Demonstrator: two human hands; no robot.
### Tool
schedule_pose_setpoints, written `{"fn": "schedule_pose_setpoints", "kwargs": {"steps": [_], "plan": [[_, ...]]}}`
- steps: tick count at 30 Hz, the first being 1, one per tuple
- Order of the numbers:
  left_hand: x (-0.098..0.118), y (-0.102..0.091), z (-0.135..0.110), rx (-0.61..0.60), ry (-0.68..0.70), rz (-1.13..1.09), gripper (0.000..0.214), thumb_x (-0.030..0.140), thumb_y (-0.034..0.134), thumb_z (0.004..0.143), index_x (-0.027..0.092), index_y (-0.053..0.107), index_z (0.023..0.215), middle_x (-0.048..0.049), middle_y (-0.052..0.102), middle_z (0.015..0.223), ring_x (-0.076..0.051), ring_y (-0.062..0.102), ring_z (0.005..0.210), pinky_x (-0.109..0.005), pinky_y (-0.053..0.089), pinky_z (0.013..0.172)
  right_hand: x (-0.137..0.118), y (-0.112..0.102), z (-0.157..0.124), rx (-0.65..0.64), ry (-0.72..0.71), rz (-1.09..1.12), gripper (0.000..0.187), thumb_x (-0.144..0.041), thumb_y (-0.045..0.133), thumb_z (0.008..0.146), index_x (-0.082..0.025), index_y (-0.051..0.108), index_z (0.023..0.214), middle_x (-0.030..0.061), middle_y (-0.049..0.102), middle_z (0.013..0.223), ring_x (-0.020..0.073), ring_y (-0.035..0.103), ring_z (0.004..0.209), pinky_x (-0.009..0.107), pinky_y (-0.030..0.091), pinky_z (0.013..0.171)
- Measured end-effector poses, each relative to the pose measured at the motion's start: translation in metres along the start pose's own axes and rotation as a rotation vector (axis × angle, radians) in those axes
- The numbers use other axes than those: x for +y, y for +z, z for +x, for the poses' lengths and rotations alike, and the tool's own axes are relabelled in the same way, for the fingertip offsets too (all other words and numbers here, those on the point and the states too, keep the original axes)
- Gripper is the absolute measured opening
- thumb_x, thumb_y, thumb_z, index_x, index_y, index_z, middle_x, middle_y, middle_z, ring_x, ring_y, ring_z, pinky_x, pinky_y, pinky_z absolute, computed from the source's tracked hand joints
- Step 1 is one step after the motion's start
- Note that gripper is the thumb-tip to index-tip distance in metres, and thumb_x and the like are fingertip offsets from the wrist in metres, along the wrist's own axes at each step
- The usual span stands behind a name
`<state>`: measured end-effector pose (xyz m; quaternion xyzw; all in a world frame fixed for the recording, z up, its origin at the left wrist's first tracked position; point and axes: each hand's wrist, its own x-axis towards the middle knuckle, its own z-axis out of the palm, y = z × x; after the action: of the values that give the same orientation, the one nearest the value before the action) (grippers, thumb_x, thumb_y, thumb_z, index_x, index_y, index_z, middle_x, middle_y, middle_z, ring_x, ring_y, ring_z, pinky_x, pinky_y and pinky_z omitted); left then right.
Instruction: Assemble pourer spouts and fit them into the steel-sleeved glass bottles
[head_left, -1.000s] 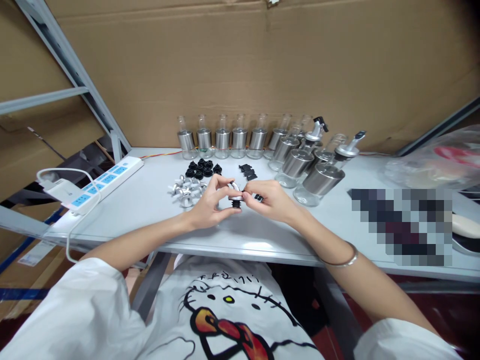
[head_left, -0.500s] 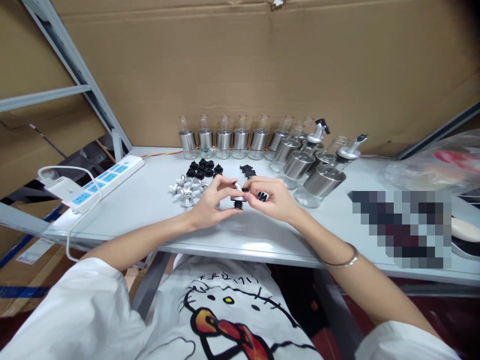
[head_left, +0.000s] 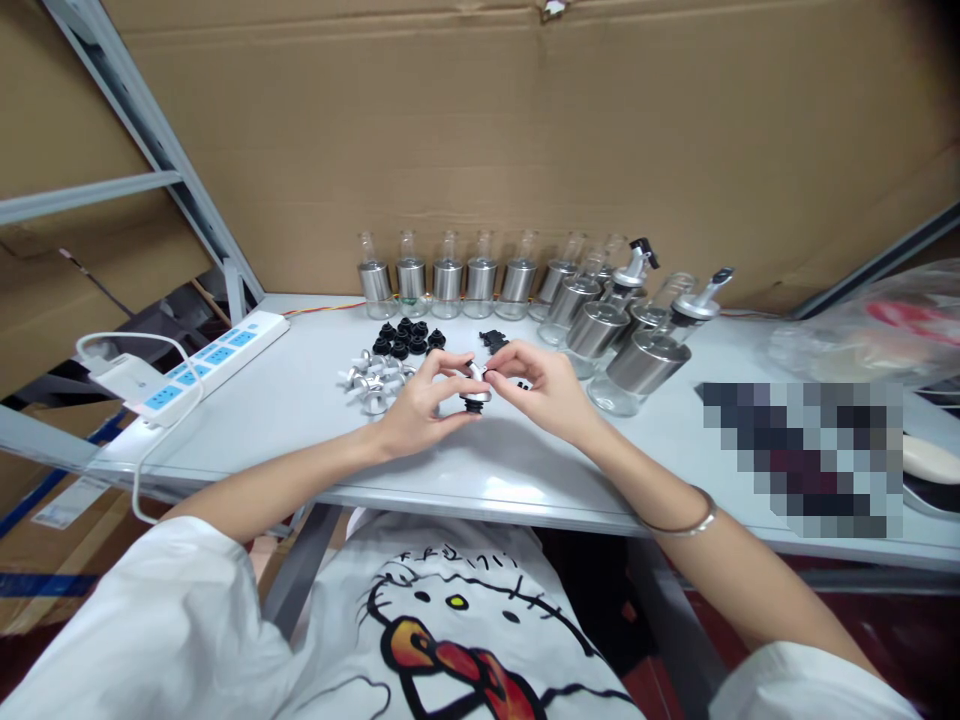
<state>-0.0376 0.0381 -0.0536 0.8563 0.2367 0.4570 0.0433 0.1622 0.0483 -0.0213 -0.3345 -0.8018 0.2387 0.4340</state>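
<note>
My left hand (head_left: 420,405) pinches a small silver spout cap with a black plug (head_left: 475,392) just above the white table (head_left: 315,420). My right hand (head_left: 544,390) meets it from the right, its fingertips pinched on a tiny black piece at the top of the cap. Behind my hands lie a heap of silver spout caps (head_left: 375,382), a cluster of black plugs (head_left: 405,338) and a small pile of black clips (head_left: 493,341).
A row of glass bottles with steel sleeves (head_left: 465,280) stands along the cardboard back wall; two bottles at the right (head_left: 649,355) carry spouts. A white power strip (head_left: 202,365) lies at the left. A plastic bag (head_left: 885,320) sits at the far right.
My right hand has lifted slightly and shifted its fingertips onto the top of the cap. The left hand keeps the cap in nearly the same place.
</note>
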Motion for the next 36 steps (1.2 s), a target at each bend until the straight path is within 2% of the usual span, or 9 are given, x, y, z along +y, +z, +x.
{"fn": "schedule_pose_setpoints", "kwargs": {"steps": [3, 6, 7, 10, 14, 18, 21, 26, 36], "plan": [[0.0017, -0.0009, 0.0021, 0.025, -0.002, 0.038, 0.035, 0.032, 0.067, 0.083, 0.023, 0.058, 0.115, -0.0099, 0.053, 0.118, -0.022, 0.056, 0.112, -0.041, 0.052, 0.092, -0.0007, -0.0002, 0.0002, 0.095, -0.002, -0.015, 0.006, -0.023, 0.058, 0.083, -0.018, 0.059, 0.085, 0.0055, 0.075, 0.081, 0.0197, 0.073, 0.076, 0.023, 0.050, 0.053], [0.0031, -0.0023, 0.0045, 0.070, -0.005, 0.045, 0.054, 0.037, 0.072, 0.078, 0.024, 0.049, 0.126, -0.0102, 0.057, 0.120, -0.023, 0.056, 0.114, -0.044, 0.049, 0.096, 0.0012, -0.0007, 0.0005, 0.232, -0.025, -0.035, 0.003, -0.022, 0.060, 0.084, -0.019, 0.060, 0.084, 0.0055, 0.076, 0.090, 0.0209, 0.074, 0.084, 0.027, 0.056, 0.065], [0.0031, -0.0025, 0.0050, 0.080, -0.002, 0.051, 0.054, 0.037, 0.072, 0.078, 0.024, 0.050, 0.125, -0.0104, 0.057, 0.121, -0.023, 0.055, 0.114, -0.044, 0.048, 0.097, 0.0020, -0.0009, 0.0004, 0.268, -0.043, -0.038, 0.003, -0.022, 0.061, 0.084, -0.019, 0.060, 0.083, 0.0049, 0.076, 0.090, 0.0208, 0.074, 0.085, 0.028, 0.058, 0.070], [0.0012, -0.0022, 0.0047, 0.078, 0.003, 0.072, 0.037, 0.035, 0.070, 0.080, 0.024, 0.058, 0.113, -0.0114, 0.051, 0.131, -0.025, 0.050, 0.121, -0.042, 0.049, 0.094, 0.0029, -0.0010, -0.0003, 0.326, -0.115, -0.028, 0.003, -0.021, 0.062, 0.084, -0.021, 0.063, 0.082, 0.0033, 0.076, 0.090, 0.0201, 0.074, 0.085, 0.031, 0.059, 0.075], [-0.0014, -0.0008, 0.0029, 0.058, 0.010, 0.044, 0.031, 0.034, 0.069, 0.080, 0.025, 0.061, 0.109, -0.0116, 0.043, 0.139, -0.026, 0.045, 0.129, -0.041, 0.049, 0.093, 0.0000, 0.0004, -0.0020, 0.320, -0.202, -0.081, 0.004, -0.018, 0.064, 0.084, -0.021, 0.065, 0.082, 0.0035, 0.077, 0.090, 0.0195, 0.074, 0.082, 0.029, 0.060, 0.071], [-0.0013, -0.0001, 0.0025, 0.060, 0.002, 0.005, 0.031, 0.031, 0.069, 0.081, 0.025, 0.060, 0.111, -0.0113, 0.047, 0.135, -0.025, 0.048, 0.126, -0.041, 0.050, 0.093, -0.0022, 0.0022, -0.0032, 0.299, -0.272, -0.119, 0.005, -0.015, 0.063, 0.083, -0.020, 0.065, 0.082, 0.0047, 0.077, 0.090, 0.0188, 0.074, 0.080, 0.026, 0.060, 0.065], [-0.0010, 0.0001, 0.0030, 0.084, -0.007, -0.027, 0.033, 0.030, 0.069, 0.081, 0.025, 0.059, 0.112, -0.0113, 0.048, 0.135, -0.025, 0.049, 0.125, -0.041, 0.050, 0.092, -0.0020, 0.0029, -0.0036, 0.305, -0.289, -0.123, 0.006, -0.015, 0.063, 0.083, -0.020, 0.064, 0.082, 0.0047, 0.077, 0.089, 0.0193, 0.074, 0.082, 0.026, 0.060, 0.064], [-0.0009, 0.0002, 0.0036, 0.082, 0.020, -0.059, 0.035, 0.031, 0.070, 0.080, 0.025, 0.059, 0.113, -0.0114, 0.044, 0.140, -0.025, 0.050, 0.125, -0.041, 0.051, 0.092, -0.0015, 0.0026, -0.0035, 0.359, -0.280, -0.112, 0.007, -0.013, 0.063, 0.083, -0.020, 0.063, 0.081, 0.0051, 0.077, 0.091, 0.0205, 0.074, 0.086, 0.030, 0.062, 0.073], [-0.0005, 0.0003, 0.0030, 0.099, 0.016, -0.044, 0.035, 0.028, 0.071, 0.080, 0.024, 0.060, 0.113, -0.0118, 0.048, 0.135, -0.022, 0.054, 0.118, -0.040, 0.053, 0.090, -0.0021, 0.0046, -0.0036, 0.327, -0.337, -0.111, 0.006, -0.015, 0.064, 0.083, -0.021, 0.064, 0.082, 0.0044, 0.077, 0.091, 0.0200, 0.074, 0.083, 0.028, 0.062, 0.069]]}}
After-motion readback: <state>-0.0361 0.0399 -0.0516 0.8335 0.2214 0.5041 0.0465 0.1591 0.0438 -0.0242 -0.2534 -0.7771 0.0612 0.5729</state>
